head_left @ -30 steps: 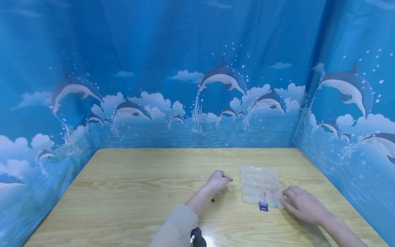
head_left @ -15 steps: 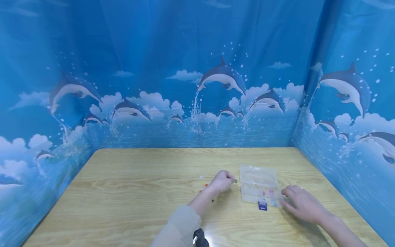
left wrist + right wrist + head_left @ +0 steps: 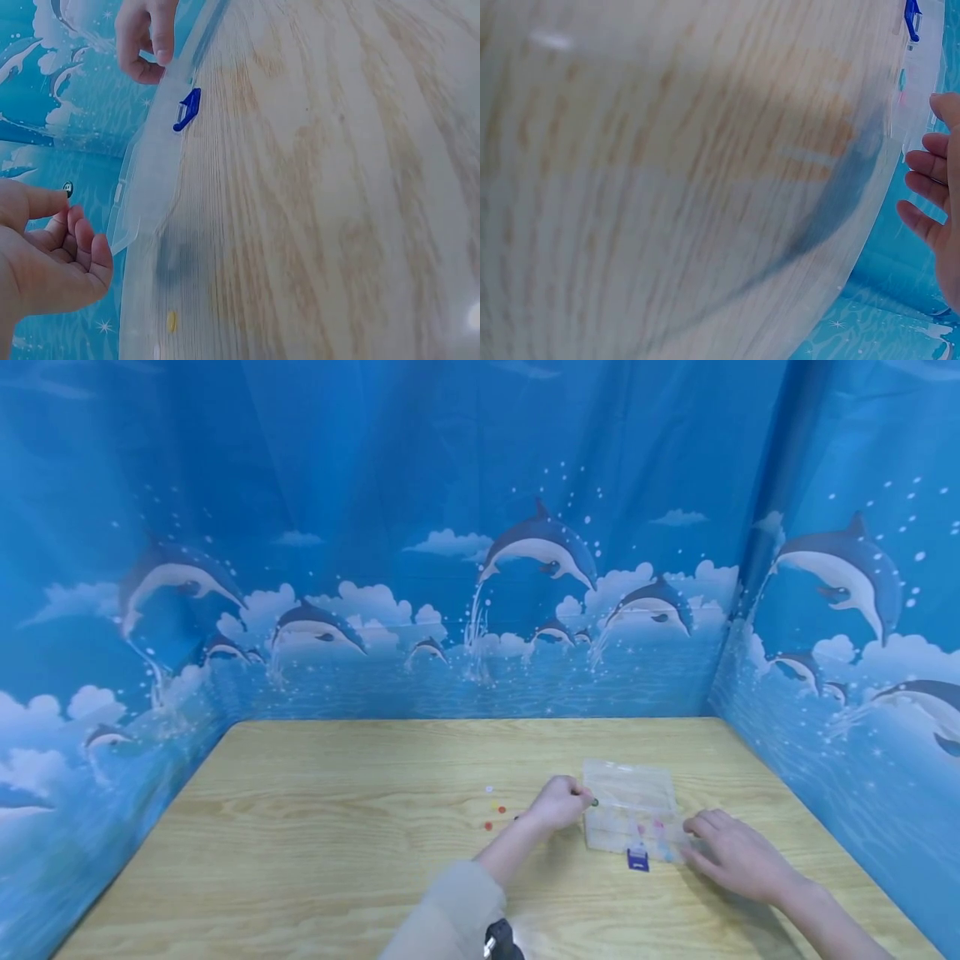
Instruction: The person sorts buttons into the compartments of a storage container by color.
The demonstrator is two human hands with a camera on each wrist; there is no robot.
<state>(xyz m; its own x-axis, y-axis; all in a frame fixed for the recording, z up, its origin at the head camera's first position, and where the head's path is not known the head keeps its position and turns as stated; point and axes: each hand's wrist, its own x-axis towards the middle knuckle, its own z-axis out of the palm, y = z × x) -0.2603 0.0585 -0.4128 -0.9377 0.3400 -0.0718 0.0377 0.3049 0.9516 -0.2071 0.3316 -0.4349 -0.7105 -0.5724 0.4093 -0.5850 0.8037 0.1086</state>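
Observation:
My left hand (image 3: 561, 803) pinches a small dark green button (image 3: 68, 189) between thumb and fingertips, just over the left side of a clear plastic compartment box (image 3: 609, 837). The box's lid (image 3: 630, 785) is folded back, and a dark blue latch (image 3: 638, 861) sits at its front. A few pink and light blue bits show inside its right part. My right hand (image 3: 742, 856) is at the box's right edge, fingers loosely bent. Whether its fingertips touch the box is hard to tell.
Left of the box, loose buttons lie on the wood-grain table (image 3: 337, 843): a red button (image 3: 488, 826), an orange-red button (image 3: 502, 810) and a white button (image 3: 489, 789). A yellow button (image 3: 172, 322) shows in the left wrist view. A blue dolphin curtain (image 3: 420, 527) stands behind.
My left hand has moved right with the green button, from left of the box to over its left edge. Red buttons behind the forearm have come into view. My right hand has stayed put.

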